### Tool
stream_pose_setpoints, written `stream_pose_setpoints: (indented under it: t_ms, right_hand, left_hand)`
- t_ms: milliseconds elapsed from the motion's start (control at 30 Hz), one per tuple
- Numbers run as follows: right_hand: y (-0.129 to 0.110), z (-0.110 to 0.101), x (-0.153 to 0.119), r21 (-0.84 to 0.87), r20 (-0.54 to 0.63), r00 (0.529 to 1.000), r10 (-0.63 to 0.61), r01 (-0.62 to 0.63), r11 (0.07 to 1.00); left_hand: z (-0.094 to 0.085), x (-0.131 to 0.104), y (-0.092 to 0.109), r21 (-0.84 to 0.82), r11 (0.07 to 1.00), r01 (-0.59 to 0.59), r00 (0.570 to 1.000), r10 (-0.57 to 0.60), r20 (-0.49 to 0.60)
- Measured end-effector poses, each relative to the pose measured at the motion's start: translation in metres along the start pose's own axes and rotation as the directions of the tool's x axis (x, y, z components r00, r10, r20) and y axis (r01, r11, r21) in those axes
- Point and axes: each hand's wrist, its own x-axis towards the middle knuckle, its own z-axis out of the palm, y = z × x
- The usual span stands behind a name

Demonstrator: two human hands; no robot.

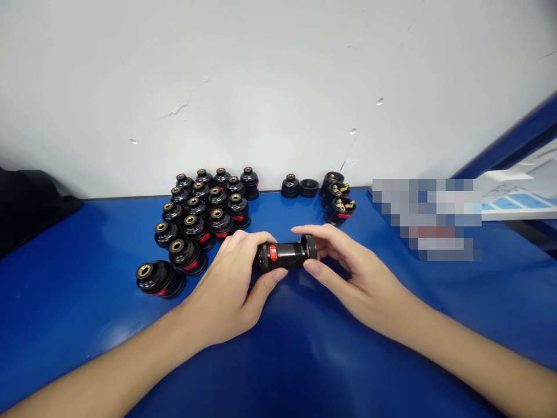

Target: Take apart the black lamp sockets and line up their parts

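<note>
My left hand [239, 278] is wrapped round a black lamp socket [285, 254] with a red switch on its side. The socket lies sideways over the blue table, its open end pointing right. At that end, my right hand [343, 261] pinches a black threaded ring [308, 248] between thumb and fingers. The ring is tilted and sits at the socket's rim; whether the threads have caught, I cannot tell. My left fingers hide the socket's cap end.
Several finished-looking lamp sockets [185, 255] with brass-lined tops stand in rows at left. Toward the wall are a black cap [290, 186], a loose ring [308, 187] and three socket bodies [340, 210] showing brass contacts. A pixelated area covers something on the right. Dark cloth [35, 212] lies far left.
</note>
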Motion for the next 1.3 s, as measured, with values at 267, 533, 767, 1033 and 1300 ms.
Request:
stream_pose_setpoints:
  t_ms: [267, 533, 767, 1033, 1300]
  right_hand:
    - [-0.003, -0.004, 0.001, -0.164, -0.027, 0.996, -0.090, 0.085, 0.983]
    - [-0.013, -0.012, 0.009, -0.312, -0.143, 0.980, -0.138, 0.088, 0.946]
    - [-0.015, -0.032, 0.036, -0.533, -0.096, 0.962, -0.256, 0.168, 0.829]
    - [0.014, -0.057, 0.095, -0.786, -0.111, 0.959, -0.260, 0.075, 0.613]
    - [0.042, -0.061, 0.127, -0.827, -0.061, 0.962, -0.267, 0.101, 0.553]
  left_hand:
    - [-0.001, -0.001, -0.001, -0.010, 1.000, -0.006, 1.000, 0.006, 0.012]
    - [-0.002, 0.000, 0.001, -0.008, 1.000, 0.011, 1.000, -0.011, 0.027]
    - [-0.002, 0.000, 0.001, -0.007, 1.000, 0.014, 1.000, -0.014, 0.024]
    - [-0.002, -0.001, 0.003, -0.004, 1.000, 0.030, 0.999, -0.030, 0.025]
    - [-0.002, 0.000, 0.002, -0.012, 0.999, 0.032, 0.999, -0.032, 0.033]
